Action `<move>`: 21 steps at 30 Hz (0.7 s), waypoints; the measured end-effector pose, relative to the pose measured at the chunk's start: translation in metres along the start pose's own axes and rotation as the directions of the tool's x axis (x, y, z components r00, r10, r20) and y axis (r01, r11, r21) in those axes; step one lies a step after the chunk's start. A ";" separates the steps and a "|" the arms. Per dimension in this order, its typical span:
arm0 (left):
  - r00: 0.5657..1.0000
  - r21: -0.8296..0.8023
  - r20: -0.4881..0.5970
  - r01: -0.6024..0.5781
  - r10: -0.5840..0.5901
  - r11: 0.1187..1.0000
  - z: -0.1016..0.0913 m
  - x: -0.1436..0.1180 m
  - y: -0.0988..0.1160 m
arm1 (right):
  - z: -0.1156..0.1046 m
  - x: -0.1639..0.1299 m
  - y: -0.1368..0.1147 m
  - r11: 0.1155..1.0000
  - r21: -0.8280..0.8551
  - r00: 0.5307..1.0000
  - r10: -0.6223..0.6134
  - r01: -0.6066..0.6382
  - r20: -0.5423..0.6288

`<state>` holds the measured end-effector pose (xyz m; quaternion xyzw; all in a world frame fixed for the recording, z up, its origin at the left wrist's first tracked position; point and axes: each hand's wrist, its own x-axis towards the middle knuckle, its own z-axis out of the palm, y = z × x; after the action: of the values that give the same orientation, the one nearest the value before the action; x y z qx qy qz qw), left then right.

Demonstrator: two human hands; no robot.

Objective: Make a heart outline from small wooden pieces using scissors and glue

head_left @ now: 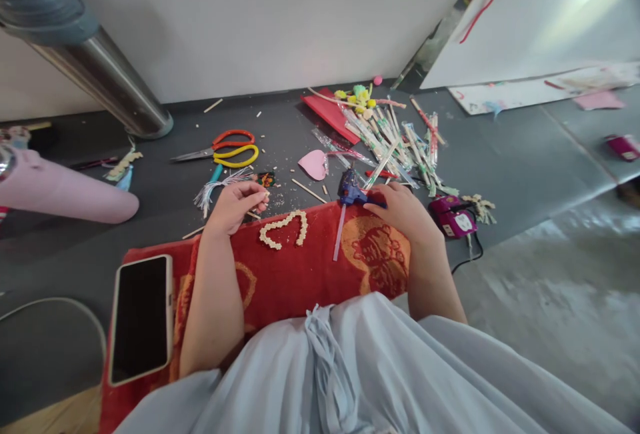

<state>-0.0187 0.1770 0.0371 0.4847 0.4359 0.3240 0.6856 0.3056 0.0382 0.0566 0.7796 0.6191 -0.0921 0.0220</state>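
My left hand (236, 206) is closed in a pinch on a tiny pale piece of stick (267, 197), mostly hidden by the fingertips. My right hand (403, 211) is wrapped around the handle of a blue hot glue gun (350, 189). A translucent glue stick (339, 234) pokes out of the gun's back, over a red patterned towel (295, 274). Between my hands, an unclosed heart outline of small pale pieces (303, 221) lies on the towel, its gap at the lower point. A thin wooden stick (309, 191) and small cut bits lie just beyond.
Scissors (245, 147) with red and yellow handles lie behind my left hand. Several wrapped sticks (395, 141) and a pink paper heart (314, 165) are farther back. A phone (141, 321), pink bottle (65, 187) and metal flask (115, 81) stand or lie left. A purple box (453, 217) with a cord sits right.
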 end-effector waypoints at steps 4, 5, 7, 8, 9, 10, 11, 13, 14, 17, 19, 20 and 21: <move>1.000 0.010 -0.009 0.001 -0.001 1.000 0.000 0.000 -0.001 | 0.000 0.000 0.000 1.000 -0.005 0.999 -0.007 0.007 0.032; 1.000 0.011 -0.012 0.001 -0.001 1.000 0.000 0.000 -0.001 | 0.000 0.000 -0.001 1.000 -0.007 1.000 -0.002 0.002 0.023; 1.000 0.010 -0.019 0.006 -0.006 1.000 0.001 0.000 -0.001 | -0.001 0.001 -0.004 1.000 -0.011 1.000 -0.001 0.002 0.009; 1.000 0.010 -0.026 0.010 -0.009 1.000 0.001 0.000 0.000 | -0.002 0.002 -0.006 1.000 -0.018 1.000 -0.008 0.008 0.012; 0.999 0.012 -0.031 0.013 -0.013 1.000 0.001 0.000 0.000 | -0.002 0.002 -0.009 0.999 -0.032 1.000 -0.017 0.018 0.023; 0.999 0.014 -0.034 0.015 -0.015 1.000 0.002 0.000 0.000 | -0.002 0.003 -0.011 0.998 -0.050 0.999 -0.024 0.026 0.036; 0.999 0.015 -0.035 0.016 -0.016 1.000 0.002 0.000 0.001 | -0.002 0.004 -0.014 0.997 -0.069 0.999 -0.027 0.031 0.047; 0.999 0.013 -0.034 0.014 -0.013 1.000 0.002 0.000 0.001 | -0.001 0.007 -0.018 0.995 -0.097 0.998 -0.032 0.037 0.052; 0.999 0.011 -0.032 0.012 -0.011 1.000 0.002 0.000 0.001 | 0.000 0.008 -0.020 0.993 -0.106 0.998 -0.039 0.044 0.049; 0.999 0.010 -0.035 0.001 0.000 1.000 0.001 0.001 0.000 | 0.003 0.010 -0.022 0.990 -0.118 0.997 -0.069 0.072 0.034; 0.999 0.018 -0.043 -0.005 0.005 1.000 0.000 0.001 -0.001 | 0.004 0.010 -0.021 0.992 -0.101 0.997 -0.080 0.080 0.001; 0.999 0.020 -0.047 -0.006 0.007 1.000 -0.001 0.001 -0.001 | 0.003 0.009 -0.020 0.994 -0.081 0.996 -0.080 0.078 -0.024; 0.999 0.021 -0.051 -0.005 0.006 1.000 -0.001 0.002 -0.001 | 0.003 0.008 -0.019 0.996 -0.053 0.996 -0.078 0.075 -0.050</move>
<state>-0.0189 0.1783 0.0354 0.4846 0.4551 0.3337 0.6684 0.2886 0.0504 0.0541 0.7566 0.6510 -0.0567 0.0224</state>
